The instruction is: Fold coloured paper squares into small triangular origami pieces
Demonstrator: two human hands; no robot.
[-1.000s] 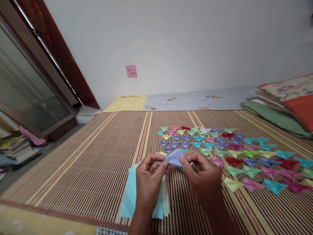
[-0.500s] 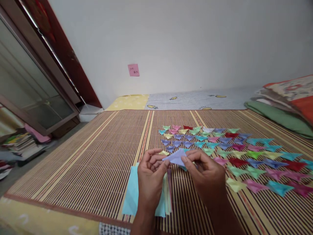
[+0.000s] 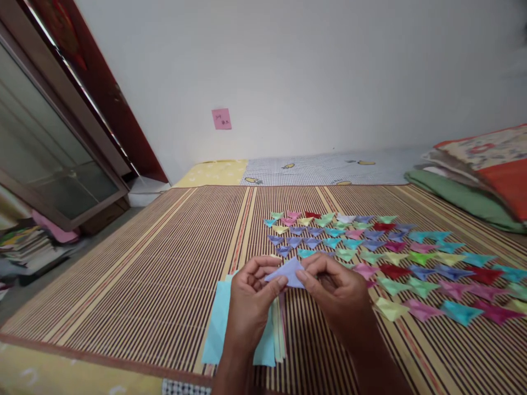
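Between my two hands is a small lavender piece of folded paper (image 3: 289, 272), shaped like a flat triangle with its peak upward. My left hand (image 3: 254, 299) pinches its left corner between thumb and fingers. On the other side, my right hand (image 3: 338, 282) grips the right part, thumb in front and fingers behind. Below my left hand and partly covered by it lies a stack of paper sheets (image 3: 214, 329), light blue on top with pale green and yellow edges showing. Rows of small folded paper shapes (image 3: 420, 310) in many colours spread out beyond and to the right of my hands.
A striped woven mat (image 3: 156, 263) covers the bed. Folded bedding (image 3: 461, 203) is piled at the right, near the white wall (image 3: 313, 77), where a pink note (image 3: 221, 119) sticks. Books (image 3: 28, 247) and a glass-fronted cabinet (image 3: 61, 148) stand at the left.
Both hands and the lavender paper have shifted slightly left and down in view. My left thumb now lies further over the paper's lower edge. The whole scene has drifted a little left.
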